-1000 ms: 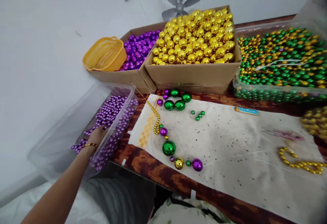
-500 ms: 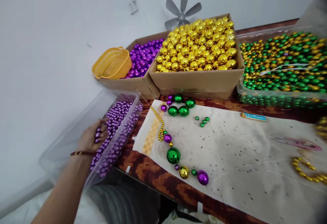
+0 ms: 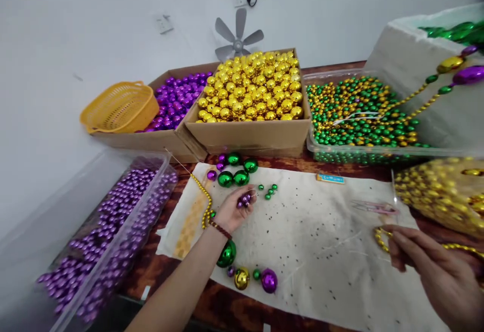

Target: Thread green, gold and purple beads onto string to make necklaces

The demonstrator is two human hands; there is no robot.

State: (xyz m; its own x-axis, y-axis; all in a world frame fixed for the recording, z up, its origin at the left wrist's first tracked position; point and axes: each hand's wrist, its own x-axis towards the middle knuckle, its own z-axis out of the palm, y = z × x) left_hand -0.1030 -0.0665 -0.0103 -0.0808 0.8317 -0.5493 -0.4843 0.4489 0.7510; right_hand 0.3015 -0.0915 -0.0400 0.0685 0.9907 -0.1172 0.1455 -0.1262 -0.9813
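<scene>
The left hand (image 3: 235,210), mid-frame, cups purple beads (image 3: 244,200) in curled fingers above the cloth (image 3: 321,231). The right hand (image 3: 434,271), lower right, pinches a gold strand (image 3: 381,238).

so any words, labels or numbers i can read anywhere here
None can be read.
Small blue and yellow label on the cloth: print too small and blurred to read.
Cardboard boxes, clear tubs and wall socket: no text shows.

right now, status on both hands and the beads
Left hand cupped, holding small purple beads over the cloth. Right hand pinching gold bead strand. Nothing blocking.
</scene>
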